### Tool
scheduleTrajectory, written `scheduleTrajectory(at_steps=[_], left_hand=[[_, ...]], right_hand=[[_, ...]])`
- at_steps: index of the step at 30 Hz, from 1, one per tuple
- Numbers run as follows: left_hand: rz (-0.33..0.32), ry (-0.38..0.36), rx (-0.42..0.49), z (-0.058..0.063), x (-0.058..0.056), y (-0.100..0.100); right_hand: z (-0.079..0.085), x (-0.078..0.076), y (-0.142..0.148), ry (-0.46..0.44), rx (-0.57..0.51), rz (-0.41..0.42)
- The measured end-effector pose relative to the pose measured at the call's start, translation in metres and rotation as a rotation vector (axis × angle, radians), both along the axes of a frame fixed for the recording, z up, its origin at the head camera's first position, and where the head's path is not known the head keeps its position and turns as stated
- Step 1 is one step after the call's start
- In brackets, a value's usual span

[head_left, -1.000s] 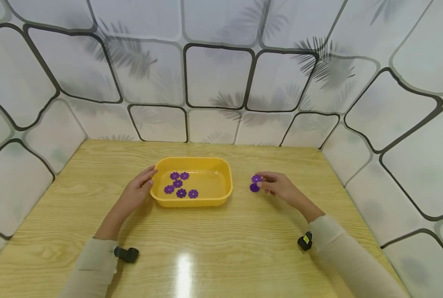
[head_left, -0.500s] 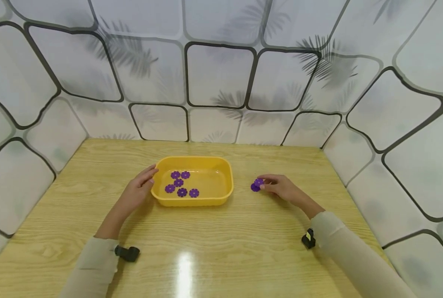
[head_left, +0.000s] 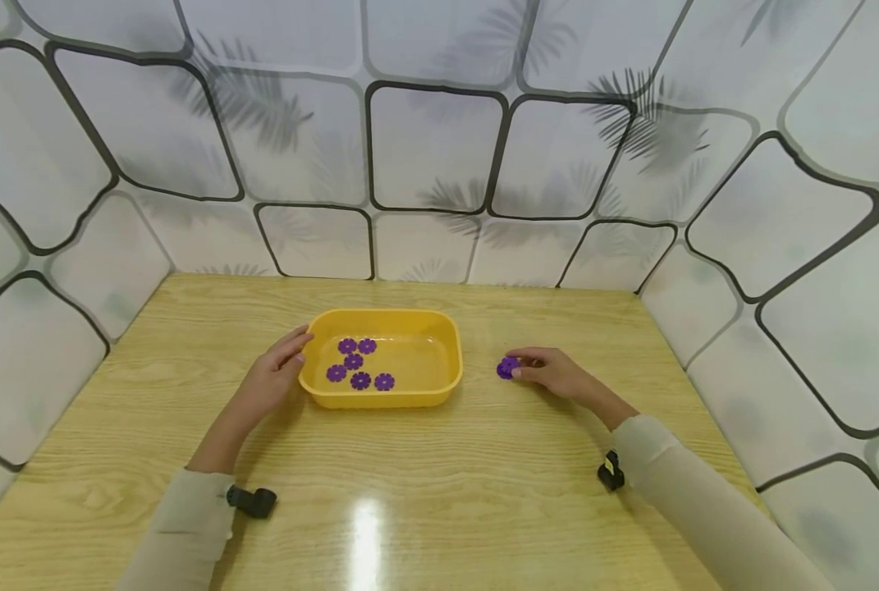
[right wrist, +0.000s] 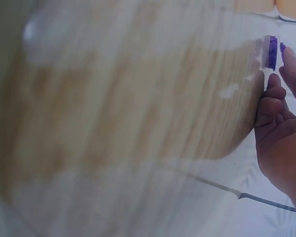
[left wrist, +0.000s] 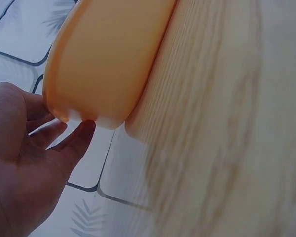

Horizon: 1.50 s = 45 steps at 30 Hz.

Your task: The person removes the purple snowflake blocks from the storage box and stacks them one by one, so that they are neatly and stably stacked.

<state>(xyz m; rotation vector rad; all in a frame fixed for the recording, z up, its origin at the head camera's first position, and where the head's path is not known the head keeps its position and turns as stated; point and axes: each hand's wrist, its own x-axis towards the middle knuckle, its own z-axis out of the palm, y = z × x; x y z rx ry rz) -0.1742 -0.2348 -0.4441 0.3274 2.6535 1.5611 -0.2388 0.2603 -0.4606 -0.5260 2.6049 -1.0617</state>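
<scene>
A yellow plastic tub [head_left: 423, 361] stands on the table. My left hand [head_left: 267, 382] holds its left end, fingers over the rim and thumb against the outer wall, as the left wrist view shows of the tub's wall [left wrist: 108, 59]. Inside lie several purple notched discs [head_left: 354, 361], like flower-shaped interlocking pieces. To the right of the tub, my right hand [head_left: 557, 373] pinches one purple disc [head_left: 511, 364] between thumb and finger. Close beneath it is a short stack of purple discs [right wrist: 272, 52] on the table, mostly covered by the held disc in the head view.
The wood-grain table [head_left: 409, 492] meets a patterned white wall [head_left: 432, 156] at the back and both sides. Black wrist cameras are strapped to the left sleeve [head_left: 180, 525] and the right sleeve [head_left: 693, 501].
My right hand has lowered the held disc, which now overlaps the stack below it. The left hand and the tub have stayed in place.
</scene>
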Motion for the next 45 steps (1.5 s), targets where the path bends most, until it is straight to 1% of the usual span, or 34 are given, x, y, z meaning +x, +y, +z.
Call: scheduleTrajectory(at_steps=[11, 19, 26, 33, 41, 45], left_hand=[[-0.005, 0.007, 0.007, -0.0001, 0.0007, 0.0007], [0.012, 0.010, 0.003, 0.0010, -0.0002, 0.0014], [0.008, 0.005, 0.009, 0.0017, 0.0007, 0.0020], [0.006, 0.008, -0.007, 0.0033, 0.0019, 0.0018], [0.009, 0.009, 0.003, 0.0023, 0.0011, 0.0017], [0.011, 0.006, 0.006, 0.0021, 0.0007, 0.0019]], right_hand=[[-0.0015, -0.0004, -0.0041, 0.038, 0.054, 0.052], [0.0024, -0.0003, -0.0050, 0.052, 0.115, 0.086], [0.0029, -0.0016, -0.0042, 0.043, 0.126, 0.105], [0.0023, -0.0036, -0.0043, 0.039, 0.128, 0.120], [0.0004, -0.0050, -0.0049, 0.015, 0.097, 0.111], [-0.0002, -0.0057, -0.0056, 0.022, 0.102, 0.101]])
